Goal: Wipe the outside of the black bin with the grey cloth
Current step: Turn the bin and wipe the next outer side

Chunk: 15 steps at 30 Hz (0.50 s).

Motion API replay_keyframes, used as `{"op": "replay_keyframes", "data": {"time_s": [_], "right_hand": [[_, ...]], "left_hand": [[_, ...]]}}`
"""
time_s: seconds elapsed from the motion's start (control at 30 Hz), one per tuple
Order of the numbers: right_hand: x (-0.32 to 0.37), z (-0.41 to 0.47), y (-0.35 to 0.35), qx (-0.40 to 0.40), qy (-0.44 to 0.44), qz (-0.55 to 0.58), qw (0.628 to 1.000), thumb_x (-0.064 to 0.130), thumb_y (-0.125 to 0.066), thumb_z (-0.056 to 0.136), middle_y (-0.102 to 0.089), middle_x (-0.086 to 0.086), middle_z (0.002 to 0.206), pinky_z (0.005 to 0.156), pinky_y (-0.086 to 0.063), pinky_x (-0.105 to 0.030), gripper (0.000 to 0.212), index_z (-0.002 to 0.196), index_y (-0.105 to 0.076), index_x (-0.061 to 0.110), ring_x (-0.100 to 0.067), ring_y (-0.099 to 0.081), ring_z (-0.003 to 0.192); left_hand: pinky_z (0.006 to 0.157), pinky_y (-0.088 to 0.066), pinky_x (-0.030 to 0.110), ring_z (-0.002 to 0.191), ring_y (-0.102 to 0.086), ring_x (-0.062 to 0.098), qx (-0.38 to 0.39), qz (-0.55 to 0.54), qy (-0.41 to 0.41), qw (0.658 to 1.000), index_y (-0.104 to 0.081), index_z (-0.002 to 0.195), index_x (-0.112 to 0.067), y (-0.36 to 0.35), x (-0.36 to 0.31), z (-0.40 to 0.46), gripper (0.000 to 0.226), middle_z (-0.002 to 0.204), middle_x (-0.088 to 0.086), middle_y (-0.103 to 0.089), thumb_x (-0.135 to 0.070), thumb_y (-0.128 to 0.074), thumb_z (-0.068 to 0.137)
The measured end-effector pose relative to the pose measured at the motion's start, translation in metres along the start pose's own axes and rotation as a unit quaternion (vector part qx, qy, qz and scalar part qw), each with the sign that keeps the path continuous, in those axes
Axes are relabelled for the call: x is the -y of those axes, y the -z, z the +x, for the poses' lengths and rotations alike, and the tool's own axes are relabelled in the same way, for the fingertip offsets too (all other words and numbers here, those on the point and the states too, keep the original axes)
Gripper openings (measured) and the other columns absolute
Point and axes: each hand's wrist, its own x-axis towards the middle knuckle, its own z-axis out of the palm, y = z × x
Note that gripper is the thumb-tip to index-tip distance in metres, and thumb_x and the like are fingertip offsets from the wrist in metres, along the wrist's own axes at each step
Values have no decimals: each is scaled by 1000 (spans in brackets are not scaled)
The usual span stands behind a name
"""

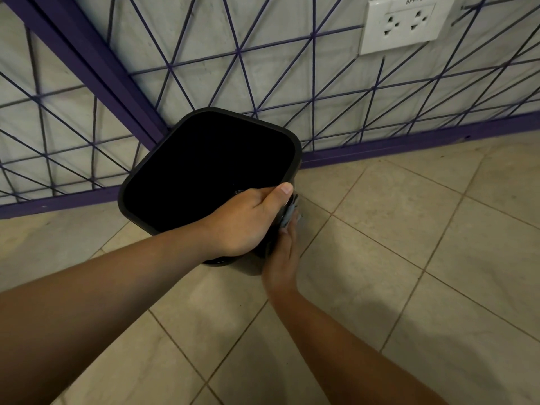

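L hand (248,220) fingers curl over the near rim, thumb on top, clamped on the black bin (210,165) at its 5 o'clock corner. R hand (282,252) lies flat, fingers together, pressing the grey cloth (290,213) to the outer wall just below; only a scrap shows. Bin sits frame centre on the tiled floor (409,258), close to the purple wire grid (263,68) at 12. Advice: keep the rim steady w/ L, wipe in long strokes, turn bin for hidden sides.

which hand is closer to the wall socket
Left. The left hand grips the black bin's near rim, up toward the wall socket. The right hand sits lower, pressing the grey cloth against the bin's side, farther from it.
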Motion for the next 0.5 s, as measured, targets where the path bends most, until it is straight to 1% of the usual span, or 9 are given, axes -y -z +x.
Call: {"op": "replay_keyframes", "data": {"time_s": [0.03, 0.1, 0.13, 0.17, 0.23, 0.33, 0.4, 0.47, 0.5], "right_hand": [[-1, -5, -1, -3, 8, -4, 1000, 62, -36, 90, -28, 4, 173, 133, -24, -45, 88, 166, -25, 21, -11, -24, 161], [-8, -4, 1, 3, 13, -8, 1000, 63, -34, 95, -30, 3, 172, 132, -25, -45, 82, 166, -24, 24, -13, -25, 160], [-11, 2, 4, 8, -3, -5, 1000, 62, -34, 97, -31, 2, 171, 132, -26, -46, 78, 166, -24, 27, -15, -28, 159], [-14, 9, 6, 10, -27, 1, 1000, 59, -35, 100, -33, -1, 170, 131, -28, -47, 73, 166, -25, 29, -18, -31, 158], [-15, 16, 5, 5, -57, 6, 998, 60, -36, 97, -37, -4, 168, 129, -30, -50, 75, 165, -26, 30, -21, -37, 155], [-10, 3, -5, -4, -41, 22, 999, 64, -35, 87, -38, 0, 168, 129, -32, -48, 86, 166, -27, 29, -19, -36, 155], [-12, -6, -5, -8, -28, 29, 999, 69, -35, 85, -38, 2, 168, 129, -30, -47, 89, 165, -28, 29, -16, -33, 157], [-14, -3, 2, -4, -36, 24, 999, 67, -36, 93, -37, 2, 169, 130, -29, -49, 82, 165, -28, 29, -18, -31, 158], [-14, 3, 5, 0, -58, 30, 998, 60, -36, 101, -39, -1, 167, 128, -32, -50, 71, 165, -30, 28, -21, -34, 157]], "left_hand": [[81, -43, 22, 78, -64, -4, 0, 3, -1, 1000, -64, 74, -33, 0, 0, 0, 48, 72, -17, -68, -47, -30, 105], [84, -48, 32, 76, -64, 3, -2, 15, -4, 1000, -65, 75, -30, 0, 2, 1, 50, 71, -11, -67, -49, -29, 105], [88, -50, 36, 81, -66, 8, 2, 19, -1, 1000, -67, 80, -28, 0, 3, 1, 51, 75, -6, -69, -51, -29, 104], [94, -50, 40, 89, -68, 11, 7, 20, 3, 1000, -69, 89, -25, 0, 4, 2, 52, 86, 1, -72, -54, -28, 103], [102, -48, 41, 102, -68, 11, 14, 15, 11, 1000, -70, 103, -22, 1, 5, 3, 53, 100, 3, -73, -56, -28, 103], [97, -48, 32, 99, -68, 5, 12, 0, 6, 1000, -71, 95, -23, 1, 4, 2, 50, 95, -3, -75, -50, -30, 104], [94, -49, 33, 95, -69, 7, 10, 3, 2, 1000, -70, 90, -24, 1, 4, 2, 49, 91, -3, -74, -50, -30, 104], [92, -50, 40, 91, -69, 12, 5, 15, 0, 1000, -67, 84, -24, 1, 4, 3, 51, 86, 1, -72, -53, -30, 103], [94, -49, 43, 92, -68, 15, 3, 22, 2, 1000, -67, 86, -24, 1, 5, 3, 52, 89, 7, -71, -54, -30, 103]]}}
